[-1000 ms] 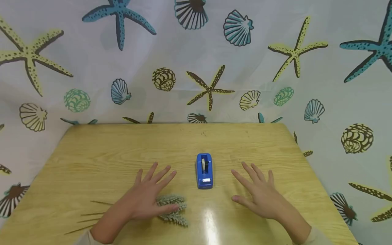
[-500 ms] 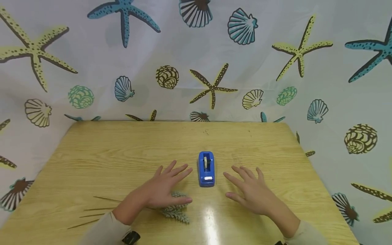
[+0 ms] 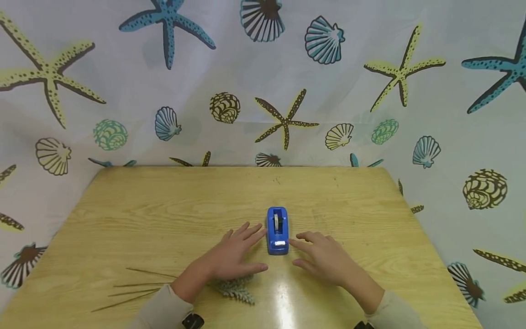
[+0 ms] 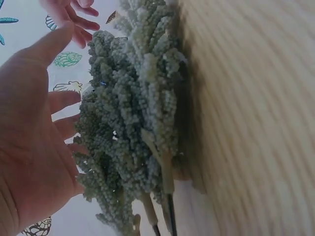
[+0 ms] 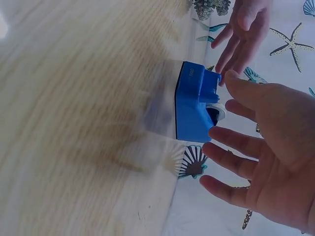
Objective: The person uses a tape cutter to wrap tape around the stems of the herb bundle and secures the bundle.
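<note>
A blue tape dispenser (image 3: pixel 278 233) with a roll of tape in it stands on the wooden table between the two hands. To its left, the left hand (image 3: pixel 236 256) is spread with straight fingers, its fingertips close to the dispenser's side; it holds nothing. The right hand (image 3: pixel 322 256) is at the dispenser's right, fingers extended, index fingertip at or very near its edge; whether it touches I cannot tell. Grey-green artificial flower sprigs (image 4: pixel 133 98) with thin stems lie on the table below the left hand, partly hidden by it in the head view.
The wooden table (image 3: pixel 185 196) is bordered at the back and sides by a white cloth (image 3: pixel 197 59) printed with starfish and shells. Thin sprig stems (image 3: pixel 135 292) reach leftward past the left forearm.
Both hands have moved inward toward the tape dispenser, the left one rightward and the right one leftward. The dispenser and the sprigs have stayed in place on the table.
</note>
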Available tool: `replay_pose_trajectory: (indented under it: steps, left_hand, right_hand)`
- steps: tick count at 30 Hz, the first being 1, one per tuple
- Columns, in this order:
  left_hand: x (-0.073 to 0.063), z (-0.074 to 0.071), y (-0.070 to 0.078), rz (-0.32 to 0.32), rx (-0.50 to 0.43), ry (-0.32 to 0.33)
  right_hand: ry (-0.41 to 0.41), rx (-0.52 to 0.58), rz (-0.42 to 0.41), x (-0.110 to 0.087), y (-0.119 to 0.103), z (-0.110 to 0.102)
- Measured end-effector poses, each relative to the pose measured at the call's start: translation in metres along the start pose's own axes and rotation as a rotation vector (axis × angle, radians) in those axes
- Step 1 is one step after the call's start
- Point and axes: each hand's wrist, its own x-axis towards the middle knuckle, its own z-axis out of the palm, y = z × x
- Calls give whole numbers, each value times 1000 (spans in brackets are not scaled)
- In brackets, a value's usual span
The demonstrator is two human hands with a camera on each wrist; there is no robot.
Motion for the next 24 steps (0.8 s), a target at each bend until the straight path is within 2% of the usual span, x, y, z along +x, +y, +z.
replay_pose_trajectory:
  steps: [4,10,16,20,24]
  left_hand:
    - [8,2,-3,22,10,45]
    - [20,4,-5,58,-28,95]
    - [29,7,-4,18,-21,97]
    - [33,9,-3,0,-17,96]
    - [39,11,-1,12,0,110]
  right_hand:
    - [12,-8,-10,7,-4,2]
    - [40,-34,-23,15,-8,9]
    - [127,-3,-33,22,-9,17]
    - [144,108,16,28,-10,22]
    - [129,339,122,32,-9,25]
